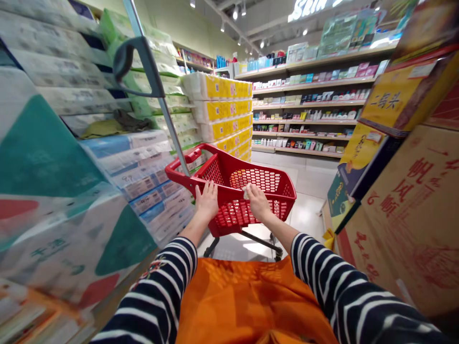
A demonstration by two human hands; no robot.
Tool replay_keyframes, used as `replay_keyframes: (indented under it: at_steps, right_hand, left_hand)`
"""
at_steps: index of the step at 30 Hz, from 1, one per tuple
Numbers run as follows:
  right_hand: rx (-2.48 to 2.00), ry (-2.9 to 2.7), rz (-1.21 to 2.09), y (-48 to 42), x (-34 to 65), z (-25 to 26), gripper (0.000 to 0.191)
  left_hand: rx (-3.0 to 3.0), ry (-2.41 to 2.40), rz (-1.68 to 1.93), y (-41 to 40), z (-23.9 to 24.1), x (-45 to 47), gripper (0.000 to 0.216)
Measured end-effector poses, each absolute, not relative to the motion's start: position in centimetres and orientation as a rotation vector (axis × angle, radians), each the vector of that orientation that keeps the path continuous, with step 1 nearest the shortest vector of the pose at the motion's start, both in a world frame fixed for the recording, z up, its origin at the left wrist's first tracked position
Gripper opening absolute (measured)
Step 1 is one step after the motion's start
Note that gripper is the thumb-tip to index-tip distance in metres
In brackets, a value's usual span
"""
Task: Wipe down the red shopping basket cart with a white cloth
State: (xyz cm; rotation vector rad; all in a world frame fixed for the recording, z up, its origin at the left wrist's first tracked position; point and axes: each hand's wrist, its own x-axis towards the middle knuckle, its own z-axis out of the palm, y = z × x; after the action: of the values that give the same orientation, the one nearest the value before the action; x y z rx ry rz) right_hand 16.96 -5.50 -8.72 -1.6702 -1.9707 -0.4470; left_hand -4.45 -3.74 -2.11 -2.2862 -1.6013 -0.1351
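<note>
L hand (207,199) on cart (231,193) — R hand (258,201) w/ white wad (245,193).

Right hand (258,201) there, masking most of a white wad (245,192); the red basket (229,193) hides its floor behind the near wall; shelf bottles (317,115) too tiny to read; glowing sign (311,6) clipped up top!

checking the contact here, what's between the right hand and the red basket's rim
In the head view, a small crumpled white wad, perhaps tissue, shows between the right hand and the rim.
</note>
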Motion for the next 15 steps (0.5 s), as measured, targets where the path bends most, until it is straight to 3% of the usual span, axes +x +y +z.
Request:
replay_keyframes:
  at_steps: [11, 15]
  right_hand:
    - [-1.968, -1.778, -0.484, -8.2, 26.1, -10.2, 0.048]
    - [-1.955, -1.775, -0.490, -7.9, 24.8, -10.0, 0.046]
  left_hand:
    - [-2.255, -1.640, -0.139, -3.5, -2.3, -3.7, 0.067]
    - [-2.344, -1.548, -0.113, -4.2, -2.6, -2.2, 0.069]
